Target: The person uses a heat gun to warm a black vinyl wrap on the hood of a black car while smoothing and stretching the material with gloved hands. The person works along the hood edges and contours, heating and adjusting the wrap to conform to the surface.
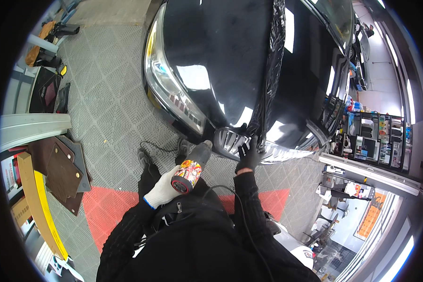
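Heat gun [192, 169]: abt 7 o'clock of view centre, in L hand [163, 189]; nozzle points to 1 o'clock, long axis 1-to-7, sticker-covered rear end toward the wearer. Gap from nozzle to grille [229, 141]: can't tell.
L hand: white glove, fingers wrapped round gun; grip mostly hidden. Prob. held so the hot end faces the car & away from body; glove prob. guards vs heat.
Black film [273, 61]: crumpled strip, abt 1 o'clock, lying on dark hood [216, 33]; long axis approx 12-to-6, lower end at grille.
R hand [249, 159]: black glove, abt 4 o'clock, at film's lower end by grille; fingers partly spread, can't tell if pinching. Prob. there to steady the loose end.
Headlight [162, 77]: abt 11 o'clock, L of hood, well apart from R hand.
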The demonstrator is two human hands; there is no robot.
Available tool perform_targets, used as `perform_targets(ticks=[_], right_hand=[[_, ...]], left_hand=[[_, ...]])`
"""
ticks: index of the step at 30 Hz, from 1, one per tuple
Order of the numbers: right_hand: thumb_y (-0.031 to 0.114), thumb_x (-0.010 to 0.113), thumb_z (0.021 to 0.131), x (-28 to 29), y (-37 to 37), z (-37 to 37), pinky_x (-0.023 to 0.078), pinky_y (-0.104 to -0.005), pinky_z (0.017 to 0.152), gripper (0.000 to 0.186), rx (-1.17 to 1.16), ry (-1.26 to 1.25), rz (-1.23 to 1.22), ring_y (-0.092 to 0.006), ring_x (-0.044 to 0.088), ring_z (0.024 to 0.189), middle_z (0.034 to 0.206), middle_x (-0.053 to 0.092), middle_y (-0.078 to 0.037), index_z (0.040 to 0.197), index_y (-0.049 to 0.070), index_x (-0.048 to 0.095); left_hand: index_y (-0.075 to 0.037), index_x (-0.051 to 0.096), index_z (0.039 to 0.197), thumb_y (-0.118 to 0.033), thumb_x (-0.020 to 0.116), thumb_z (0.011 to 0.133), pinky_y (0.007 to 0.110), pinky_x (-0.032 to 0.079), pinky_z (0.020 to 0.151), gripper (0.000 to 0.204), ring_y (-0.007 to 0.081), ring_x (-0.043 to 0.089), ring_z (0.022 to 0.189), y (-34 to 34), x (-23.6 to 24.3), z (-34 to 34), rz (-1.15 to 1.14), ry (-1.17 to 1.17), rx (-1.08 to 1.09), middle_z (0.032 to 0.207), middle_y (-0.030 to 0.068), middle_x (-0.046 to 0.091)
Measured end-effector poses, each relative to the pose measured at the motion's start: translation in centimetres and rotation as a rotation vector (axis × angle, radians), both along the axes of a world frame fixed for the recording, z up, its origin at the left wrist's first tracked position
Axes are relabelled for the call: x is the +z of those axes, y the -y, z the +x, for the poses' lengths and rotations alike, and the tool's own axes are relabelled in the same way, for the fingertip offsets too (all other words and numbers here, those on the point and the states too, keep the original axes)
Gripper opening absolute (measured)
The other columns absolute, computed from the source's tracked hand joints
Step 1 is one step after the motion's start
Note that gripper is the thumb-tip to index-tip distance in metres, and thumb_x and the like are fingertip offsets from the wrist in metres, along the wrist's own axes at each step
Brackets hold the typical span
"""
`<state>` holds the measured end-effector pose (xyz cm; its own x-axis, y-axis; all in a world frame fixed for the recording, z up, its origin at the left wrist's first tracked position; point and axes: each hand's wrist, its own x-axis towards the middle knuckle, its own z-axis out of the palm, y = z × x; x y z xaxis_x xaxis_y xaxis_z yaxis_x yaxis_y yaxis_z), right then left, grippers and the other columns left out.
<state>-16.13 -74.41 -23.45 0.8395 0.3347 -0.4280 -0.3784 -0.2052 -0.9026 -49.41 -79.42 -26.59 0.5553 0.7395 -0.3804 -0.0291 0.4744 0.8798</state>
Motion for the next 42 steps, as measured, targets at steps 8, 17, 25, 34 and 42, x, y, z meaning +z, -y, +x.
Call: perform_targets(ticks=[8,17,25,34,42], right_hand=[[0.055,0.085,0.084,5.1,-10.7,2.8,0.051,-0.0510,0.110,0.094,0.414,0.930,-0.608,-0.0392,0.064,0.133,0.144,0.064,-0.024,0.153,0.001,0.051],[0.053,0.066,0.099,5.3,-16.0,3.5,0.055,-0.0581,0.092,0.055,0.585,0.949,-0.600,-0.0526,0.073,0.105,0.111,0.077,-0.030,0.122,0.004,0.058],[0.042,0.076,0.094,5.2,-13.5,5.0,0.055,-0.0530,0.096,0.058,0.609,1.013,-0.472,-0.0471,0.073,0.111,0.117,0.075,-0.028,0.133,0.002,0.059],[0.018,0.090,0.090,-0.7,0.8,-0.6,0.055,-0.0328,0.075,0.053,0.263,0.247,-0.098,-0.0148,0.067,0.095,0.110,0.071,-0.004,0.133,0.006,0.062],[0.009,0.072,0.105,-1.9,-1.5,-1.0,0.051,-0.0228,0.075,0.037,-0.008,-0.102,0.183,-0.0076,0.063,0.104,0.123,0.068,-0.001,0.142,0.006,0.066]], left_hand=[[0.001,0.058,0.144,-0.017,0.092,0.085,0.037,0.058,0.100,0.071,0.0231,0.075,0.113,-1.0,0.5,-0.1,-0.055,0.045,0.003,0.121,0.0170,0.076],[0.004,0.049,0.153,-0.006,0.092,0.083,0.033,0.055,0.108,0.083,0.0174,0.068,0.120,-1.1,1.0,0.1,-0.280,0.113,0.126,0.134,0.0134,0.071],[0.000,0.043,0.161,0.010,0.073,0.095,0.039,0.056,0.114,0.073,0.0222,0.065,0.134,-2.6,2.1,0.4,-0.280,0.134,0.026,0.150,0.0127,0.062],[0.002,0.057,0.141,-0.010,0.092,0.085,0.034,0.056,0.101,0.067,0.0176,0.070,0.114,-2.3,2.5,0.5,-0.102,0.034,0.067,0.124,0.0117,0.073],[0.001,0.058,0.140,-0.010,0.093,0.083,0.034,0.057,0.100,0.067,0.0171,0.070,0.113,-2.9,2.0,-0.9,-0.101,0.029,0.024,0.123,0.0115,0.073]])
